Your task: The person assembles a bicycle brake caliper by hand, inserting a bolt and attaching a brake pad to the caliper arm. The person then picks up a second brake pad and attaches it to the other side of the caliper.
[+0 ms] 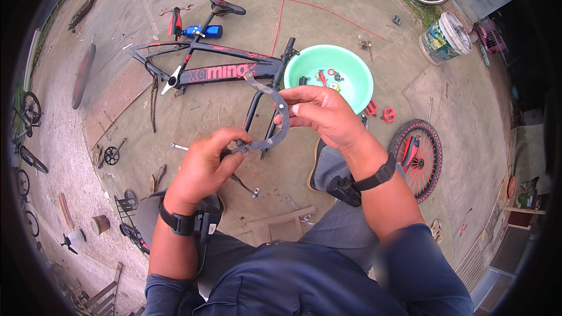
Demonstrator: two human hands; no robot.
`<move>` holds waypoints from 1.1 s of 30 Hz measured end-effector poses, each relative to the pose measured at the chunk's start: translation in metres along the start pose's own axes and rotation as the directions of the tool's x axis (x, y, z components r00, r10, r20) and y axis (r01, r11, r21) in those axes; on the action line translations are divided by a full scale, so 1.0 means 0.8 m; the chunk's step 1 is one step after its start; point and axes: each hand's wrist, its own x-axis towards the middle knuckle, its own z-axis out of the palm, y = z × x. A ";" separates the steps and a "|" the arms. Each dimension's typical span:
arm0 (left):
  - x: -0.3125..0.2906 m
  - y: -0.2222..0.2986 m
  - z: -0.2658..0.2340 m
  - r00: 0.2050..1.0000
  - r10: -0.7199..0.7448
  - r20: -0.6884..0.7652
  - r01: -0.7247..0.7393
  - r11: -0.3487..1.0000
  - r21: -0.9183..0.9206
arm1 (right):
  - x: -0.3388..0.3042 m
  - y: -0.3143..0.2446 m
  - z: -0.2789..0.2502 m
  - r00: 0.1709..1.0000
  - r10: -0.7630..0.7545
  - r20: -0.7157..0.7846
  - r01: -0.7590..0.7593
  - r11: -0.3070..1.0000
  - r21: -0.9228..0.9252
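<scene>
Between my two hands is a curved, C-shaped grey metal piece (280, 131) with a bright rivet, resembling a bicycle brake caliper arm. My left hand (205, 161) pinches its lower end, where a dark part pokes out between the fingers. My right hand (322, 114) holds its side near the rivet with thumb and fingertips. Behind it on the ground lies a black and red bicycle frame (228, 73) with its fork (253, 111) and saddle (226, 6) attached. Just past my right hand sits a mint-green basin (357, 76) with small parts inside.
A spoked wheel with a tyre (440, 158) and red pedals (389, 115) lie to the right. A bucket (445, 41) stands at the far right. A crankset (111, 155), a chain (154, 105) and a wrench (179, 147) lie left. Wooden strips (281, 219) rest near my legs.
</scene>
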 end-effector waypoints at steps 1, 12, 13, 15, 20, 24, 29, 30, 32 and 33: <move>0.000 -0.001 0.000 1.000 0.012 -0.001 -0.012 1.000 0.024 | -0.001 -0.001 0.000 1.000 0.024 -0.011 -0.024 1.000 0.012; 0.002 -0.008 0.001 0.999 -0.024 0.026 0.020 0.992 0.123 | 0.001 0.003 0.008 1.000 0.003 0.007 -0.004 0.998 0.060; 0.003 -0.008 0.002 0.998 -0.062 0.020 0.060 0.993 0.100 | 0.000 0.004 0.007 1.000 -0.001 0.007 0.001 0.998 0.060; 0.004 -0.008 0.005 0.995 -0.097 -0.010 0.098 0.993 0.067 | 0.000 0.005 0.004 1.000 -0.003 -0.028 0.005 0.998 0.064; 0.003 -0.006 -0.010 0.970 -0.230 -0.075 0.235 0.971 0.052 | 0.004 0.008 -0.004 0.997 -0.031 -0.076 0.039 0.993 0.110; 0.006 -0.012 -0.039 0.917 -0.361 -0.169 0.339 0.929 -0.147 | 0.005 0.008 -0.012 0.992 -0.037 -0.121 0.051 0.992 0.111; 0.009 -0.027 -0.070 0.831 -0.436 -0.345 0.238 0.839 -0.489 | 0.007 0.009 -0.014 0.989 -0.032 -0.147 0.049 0.992 0.113; 0.010 -0.030 -0.073 0.832 -0.443 -0.333 0.207 0.806 -0.555 | 0.009 0.009 -0.013 0.988 -0.026 -0.154 0.044 0.993 0.111; 0.011 -0.034 -0.079 0.836 -0.454 -0.307 0.145 0.723 -0.675 | 0.013 0.010 -0.011 0.987 -0.018 -0.160 0.036 0.994 0.108; 0.012 -0.036 -0.081 0.837 -0.457 -0.299 0.134 0.703 -0.698 | 0.015 0.009 -0.010 0.987 -0.015 -0.160 0.032 0.994 0.105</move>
